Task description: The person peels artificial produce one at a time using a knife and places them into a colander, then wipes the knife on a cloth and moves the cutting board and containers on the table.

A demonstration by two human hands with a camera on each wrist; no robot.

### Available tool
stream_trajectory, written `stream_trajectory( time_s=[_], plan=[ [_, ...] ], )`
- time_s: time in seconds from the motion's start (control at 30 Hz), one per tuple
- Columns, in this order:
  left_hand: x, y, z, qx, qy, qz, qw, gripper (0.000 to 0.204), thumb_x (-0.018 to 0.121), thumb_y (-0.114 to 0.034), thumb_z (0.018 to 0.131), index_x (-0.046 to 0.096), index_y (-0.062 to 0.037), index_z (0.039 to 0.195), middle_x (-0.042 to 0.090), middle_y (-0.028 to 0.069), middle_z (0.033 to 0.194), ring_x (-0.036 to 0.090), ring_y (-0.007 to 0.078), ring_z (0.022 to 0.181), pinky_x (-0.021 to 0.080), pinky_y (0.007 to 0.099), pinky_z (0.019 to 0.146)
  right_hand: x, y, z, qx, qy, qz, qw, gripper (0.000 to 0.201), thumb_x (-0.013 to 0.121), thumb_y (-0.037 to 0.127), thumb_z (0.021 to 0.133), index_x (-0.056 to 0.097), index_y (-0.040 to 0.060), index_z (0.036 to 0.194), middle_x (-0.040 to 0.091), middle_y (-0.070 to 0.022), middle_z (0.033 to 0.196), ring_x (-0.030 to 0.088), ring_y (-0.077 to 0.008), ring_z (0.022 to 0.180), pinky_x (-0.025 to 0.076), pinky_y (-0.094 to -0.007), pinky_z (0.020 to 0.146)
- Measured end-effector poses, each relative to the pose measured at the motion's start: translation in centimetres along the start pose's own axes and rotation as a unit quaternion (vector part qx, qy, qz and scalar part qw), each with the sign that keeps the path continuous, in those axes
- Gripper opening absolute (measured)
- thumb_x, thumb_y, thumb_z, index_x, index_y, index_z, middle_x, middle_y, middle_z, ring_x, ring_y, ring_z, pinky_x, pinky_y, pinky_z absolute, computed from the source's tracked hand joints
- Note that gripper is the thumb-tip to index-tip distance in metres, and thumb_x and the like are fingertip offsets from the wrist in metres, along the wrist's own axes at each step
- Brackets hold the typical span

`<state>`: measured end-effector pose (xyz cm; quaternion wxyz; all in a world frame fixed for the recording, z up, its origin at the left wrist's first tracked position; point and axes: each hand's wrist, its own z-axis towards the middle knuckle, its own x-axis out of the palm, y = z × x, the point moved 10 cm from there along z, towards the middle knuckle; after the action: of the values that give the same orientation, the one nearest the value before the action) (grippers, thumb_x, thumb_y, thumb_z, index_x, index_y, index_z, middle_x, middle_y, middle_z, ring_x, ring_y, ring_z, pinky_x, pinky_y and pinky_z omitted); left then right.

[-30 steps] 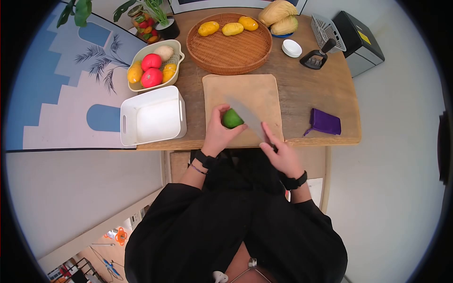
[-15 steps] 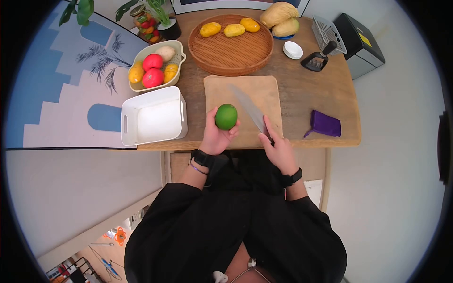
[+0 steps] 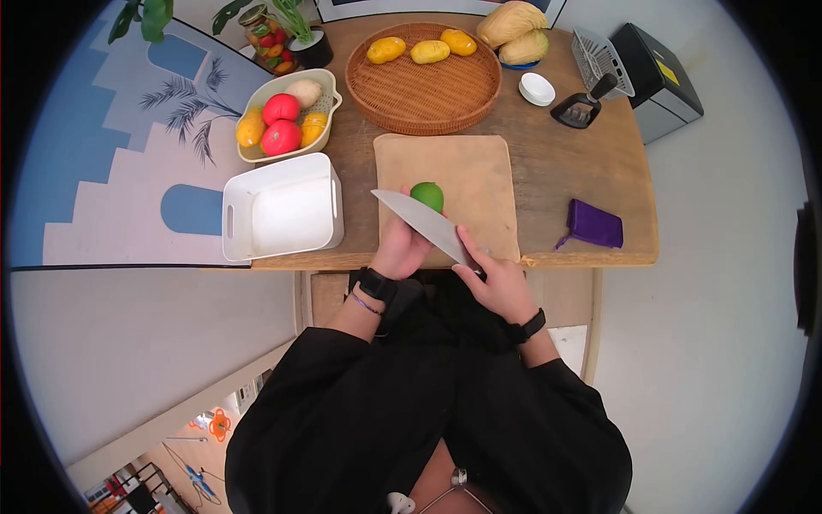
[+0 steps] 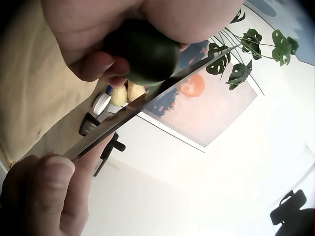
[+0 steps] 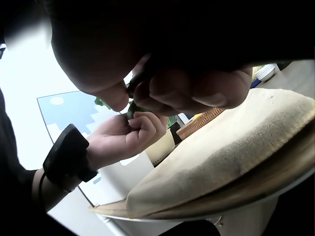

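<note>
A smooth green fruit (image 3: 427, 196), round to oval like a small mango, is held in my left hand (image 3: 401, 246), over the beige mat (image 3: 475, 180). In the left wrist view the fingers of that hand curl round the fruit (image 4: 153, 55). My right hand (image 3: 501, 287) grips the handle of a large kitchen knife (image 3: 428, 224); its broad blade slants up and left, overlapping the near side of the fruit. Seen from the left wrist, the blade (image 4: 118, 115) runs right along the fruit's skin. The right hand's grip hides most of the handle.
A white bin (image 3: 282, 210) and a cream basket (image 3: 335, 96) of red and yellow produce stand left. Behind the mat, a round wicker tray (image 3: 419, 103) bears yellow fruits. To the right are a purple pouch (image 3: 596, 224), a black-handled tool (image 3: 578, 110) and a white dish (image 3: 537, 89).
The left hand turned the green fruit palm up, then moved it slightly away and right. The knife, first beside the fruit, swung left and now lies across its near side.
</note>
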<state>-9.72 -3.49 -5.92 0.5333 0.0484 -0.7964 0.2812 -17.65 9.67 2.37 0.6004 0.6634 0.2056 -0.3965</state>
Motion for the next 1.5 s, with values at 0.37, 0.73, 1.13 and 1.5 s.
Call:
stream_trajectory(
  time_s=[0.37, 0.73, 1.13, 1.5],
  plan=[
    [-0.2, 0.4, -1.0, -0.013, -0.034, 0.186, 0.982, 0.04, 0.037, -0.042, 0.111, 0.059, -0.0124, 0.126, 0.066, 0.001, 0.111, 0.059, 0.0143, 0.093, 0.046, 0.0317, 0.074, -0.7, 0.1, 0.6, 0.0, -0.044, 0.046, 0.998, 0.069, 0.069, 0.035, 0.096, 0.041, 0.0307, 0.159, 0.07, -0.0151, 0.074, 0.069, -0.0384, 0.067, 0.054, -0.0443, 0.061],
    [0.8, 2.7, -0.6, -0.046, 0.029, 0.172, 0.984, 0.036, 0.042, -0.039, 0.11, 0.058, -0.0115, 0.126, 0.064, 0.0012, 0.108, 0.056, 0.0129, 0.085, 0.043, 0.0285, 0.069, -1.4, -0.3, 0.6, 0.041, -0.047, 0.145, 0.987, 0.066, 0.069, 0.028, 0.098, 0.043, 0.0258, 0.158, 0.072, -0.0209, 0.09, 0.071, -0.0392, 0.079, 0.056, -0.0391, 0.07],
    [2.2, 1.6, -1.7, -0.02, -0.018, 0.11, 0.994, 0.037, 0.04, -0.04, 0.112, 0.058, -0.0129, 0.129, 0.065, 0.0033, 0.123, 0.063, 0.0159, 0.105, 0.051, 0.0324, 0.079, -0.4, 0.7, 0.5, 0.032, -0.048, 0.173, 0.983, 0.066, 0.07, 0.029, 0.098, 0.043, 0.0233, 0.158, 0.073, -0.0219, 0.096, 0.072, -0.0388, 0.079, 0.056, -0.0379, 0.072],
    [2.6, 0.8, -2.2, 0.015, 0.035, 0.157, 0.987, 0.05, 0.065, -0.001, 0.095, 0.043, -0.017, 0.136, 0.061, 0.0056, 0.121, 0.06, 0.0169, 0.11, 0.049, 0.0332, 0.084, -0.3, 0.1, 0.7, 0.021, -0.05, 0.22, 0.974, 0.065, 0.068, 0.026, 0.099, 0.042, 0.0215, 0.158, 0.074, -0.0201, 0.101, 0.073, -0.0343, 0.08, 0.055, -0.0346, 0.075]
  ],
)
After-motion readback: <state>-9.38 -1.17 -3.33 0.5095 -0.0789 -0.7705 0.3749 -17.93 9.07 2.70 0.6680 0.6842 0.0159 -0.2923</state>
